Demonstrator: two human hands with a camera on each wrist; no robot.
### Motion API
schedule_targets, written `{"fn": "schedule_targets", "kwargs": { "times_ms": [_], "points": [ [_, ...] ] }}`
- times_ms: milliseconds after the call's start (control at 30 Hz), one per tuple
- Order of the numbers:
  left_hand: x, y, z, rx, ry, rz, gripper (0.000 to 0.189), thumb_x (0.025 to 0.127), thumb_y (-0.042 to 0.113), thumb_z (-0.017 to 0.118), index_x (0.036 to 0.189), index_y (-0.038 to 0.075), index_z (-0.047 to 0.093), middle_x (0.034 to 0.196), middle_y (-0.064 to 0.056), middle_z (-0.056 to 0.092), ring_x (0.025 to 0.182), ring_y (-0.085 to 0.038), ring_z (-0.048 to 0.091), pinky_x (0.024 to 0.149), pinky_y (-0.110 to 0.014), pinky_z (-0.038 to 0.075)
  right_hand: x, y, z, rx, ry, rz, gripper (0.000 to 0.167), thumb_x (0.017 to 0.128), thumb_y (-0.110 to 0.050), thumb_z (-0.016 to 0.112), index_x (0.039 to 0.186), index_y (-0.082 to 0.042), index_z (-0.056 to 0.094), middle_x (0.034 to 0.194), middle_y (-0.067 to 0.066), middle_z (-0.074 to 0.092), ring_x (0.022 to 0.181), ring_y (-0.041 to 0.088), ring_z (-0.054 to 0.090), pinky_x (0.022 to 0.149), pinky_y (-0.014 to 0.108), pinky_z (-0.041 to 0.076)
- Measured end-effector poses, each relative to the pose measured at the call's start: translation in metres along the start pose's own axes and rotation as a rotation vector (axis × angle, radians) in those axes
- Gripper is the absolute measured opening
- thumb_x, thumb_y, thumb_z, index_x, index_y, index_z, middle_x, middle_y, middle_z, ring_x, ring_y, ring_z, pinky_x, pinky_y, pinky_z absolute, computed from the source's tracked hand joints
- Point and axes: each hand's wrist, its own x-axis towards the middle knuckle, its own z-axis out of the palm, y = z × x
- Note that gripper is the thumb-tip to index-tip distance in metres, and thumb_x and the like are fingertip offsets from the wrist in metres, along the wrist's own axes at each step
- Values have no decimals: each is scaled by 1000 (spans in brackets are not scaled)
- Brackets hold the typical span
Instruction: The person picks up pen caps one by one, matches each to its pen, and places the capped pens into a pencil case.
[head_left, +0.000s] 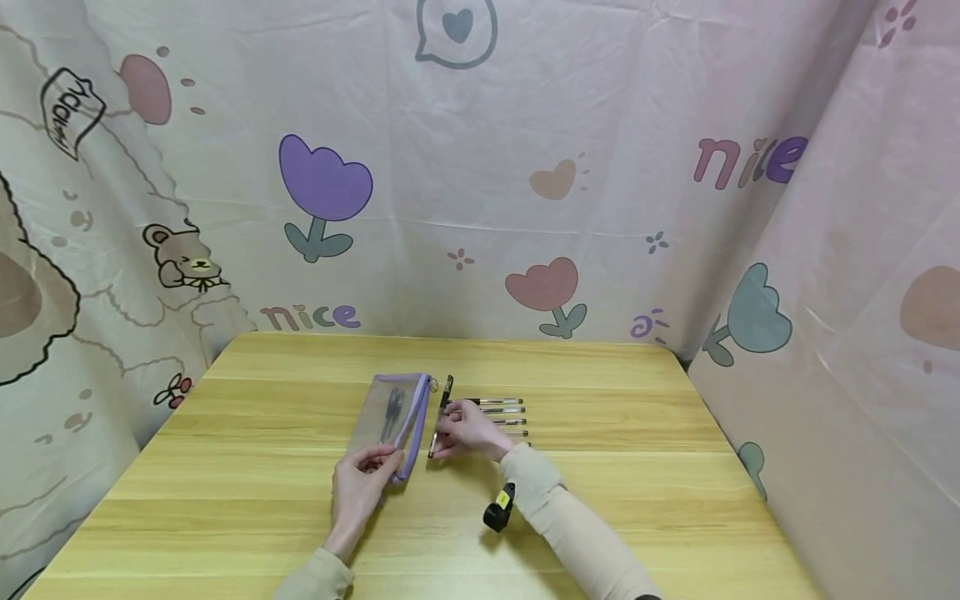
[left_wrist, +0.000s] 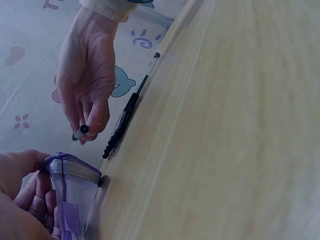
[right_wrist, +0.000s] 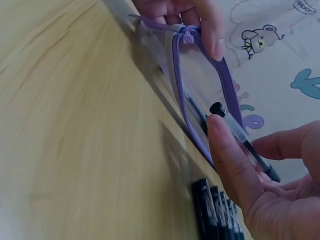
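Note:
My left hand pinches the near end of a translucent pencil pouch with purple zipper edging. In the right wrist view the pouch's zipped side gapes apart, and pens lie inside behind the see-through wall. Just right of this opening, my right hand holds a clear gel pen with black ends between thumb and fingers. The pen slants beside the pouch mouth, one end at the opening in the right wrist view. Several similar pens lie in a row on the table, partly behind the right hand.
A small black object with a yellow label, resembling a tape measure, sits near the right forearm. The wooden table is bordered by a patterned cloth at the back and sides.

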Motion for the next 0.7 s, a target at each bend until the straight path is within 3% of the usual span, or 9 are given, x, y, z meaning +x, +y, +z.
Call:
{"fn": "schedule_targets", "kwargs": {
  "times_ms": [133,300,467,700],
  "points": [
    [0,0,0,3,-3,-2,25,82,12,83,101,-3,75,81,-5,72,63,1,56,52,-17,46,8,-1,6,15,17,56,39,97,2,57,132,12,41,103,29,69,61,18,69,69,33,63],
    [0,0,0,-5,-4,-2,25,82,12,83,100,-3,75,78,-1,71,62,1,56,50,-17,46,17,-2,16,20,0,84,31,96,5,57,123,12,44,99,34,70,58,16,68,65,28,62],
    [-1,0,0,-23,-7,-14,25,83,14,83,99,-2,75,73,5,67,61,0,56,44,-20,44,27,-2,25,24,-5,97,25,95,6,58,118,12,50,93,32,71,56,16,68,61,25,61],
    [0,0,0,-38,-5,-16,24,83,13,82,100,-2,75,73,3,67,61,1,55,43,-19,43,40,1,33,18,22,92,2,92,8,62,93,8,61,77,22,71,52,17,67,57,25,60]
  ]
}}
